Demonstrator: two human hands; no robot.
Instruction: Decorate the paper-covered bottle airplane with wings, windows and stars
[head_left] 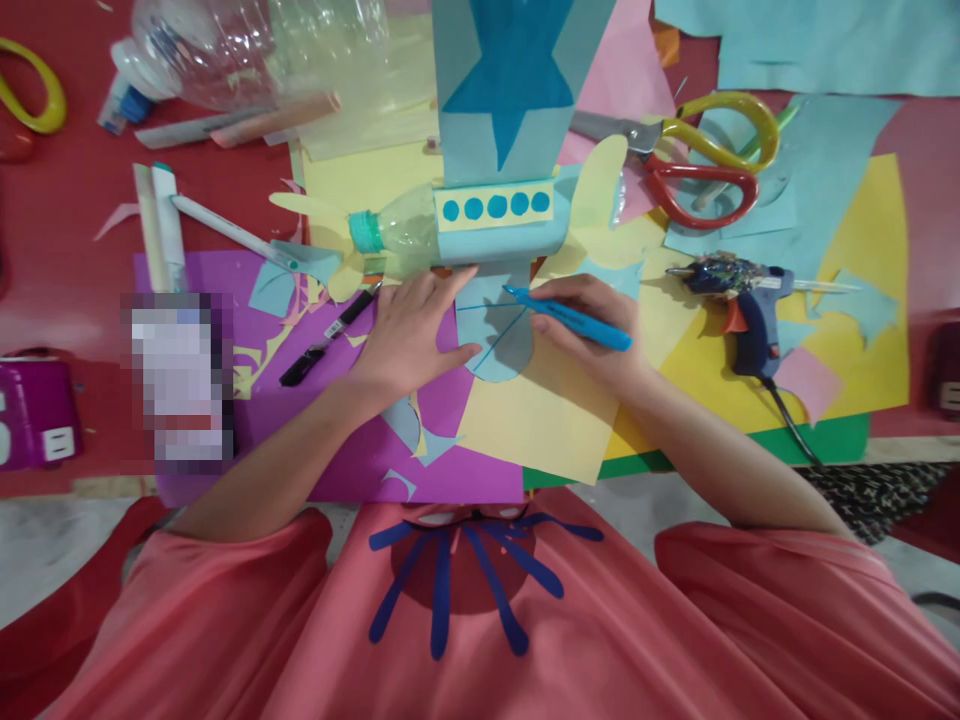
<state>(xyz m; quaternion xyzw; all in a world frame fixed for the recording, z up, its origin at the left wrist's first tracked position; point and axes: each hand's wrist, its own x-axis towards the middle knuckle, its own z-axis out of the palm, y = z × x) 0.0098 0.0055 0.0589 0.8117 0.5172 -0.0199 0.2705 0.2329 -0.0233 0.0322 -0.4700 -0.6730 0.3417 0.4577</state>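
Observation:
A light blue paper piece (495,345) with a rounded lower end bears several blue lines. My right hand (592,325) holds a blue marker (581,322), its tip over the paper's upper part. Fingers spread, my left hand (412,330) lies flat at the paper's left edge and grips nothing. Just above both hands is a plastic bottle (409,225) with a green cap, wrapped in light blue paper, with yellow wing-like pieces and a yellow strip (495,207) of blue dots. A sheet with a blue star (510,75) stretches up from the bottle.
Scissors (705,150) lie at upper right, above a glue gun (754,310) with its cord. Left are a black pen (330,335), white markers (169,225) and a blurred-out phone-like object (180,380). Clear bottles (217,50) lie at upper left. Paper scraps cover the purple sheet (337,440).

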